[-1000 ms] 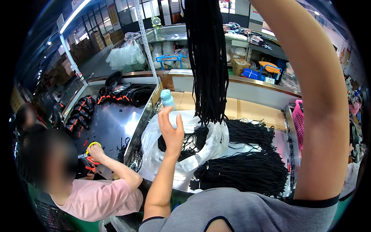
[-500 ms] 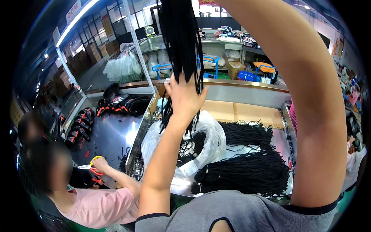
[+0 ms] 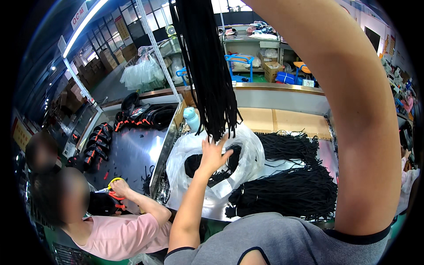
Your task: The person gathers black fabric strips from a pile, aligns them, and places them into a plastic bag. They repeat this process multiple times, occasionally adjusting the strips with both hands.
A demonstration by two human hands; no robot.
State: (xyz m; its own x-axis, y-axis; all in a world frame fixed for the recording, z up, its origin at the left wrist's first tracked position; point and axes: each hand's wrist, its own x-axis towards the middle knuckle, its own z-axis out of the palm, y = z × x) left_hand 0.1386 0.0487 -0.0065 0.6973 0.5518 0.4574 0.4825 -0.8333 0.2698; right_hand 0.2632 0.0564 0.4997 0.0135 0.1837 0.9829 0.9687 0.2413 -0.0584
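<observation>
A long bundle of black laces (image 3: 207, 75) hangs down from beyond the top of the head view. My left hand (image 3: 213, 157) is at the bundle's loose lower ends, its fingers spread and no lace gripped. My right arm (image 3: 353, 110) reaches up past the top edge, so the right hand is out of sight, as is the bundle's upper end. Below my left hand a white plastic bag (image 3: 179, 165) lies with its mouth rolled open and black laces inside. To its right, on the table, rest a tied pile of black laces (image 3: 282, 192) and another pile (image 3: 289, 148) behind it.
At the left, a person in a pink shirt (image 3: 123, 234) holds yellow-handled scissors (image 3: 112, 184). Black-and-orange items (image 3: 98, 143) line the neighbouring metal table (image 3: 132, 152). A light blue bottle (image 3: 191, 118) stands behind the bag; cardboard (image 3: 254, 120) lies along the back.
My left hand has moved down along the hanging laces to their tips. The bundle hangs lower in the picture, and the blue bottle shows more fully.
</observation>
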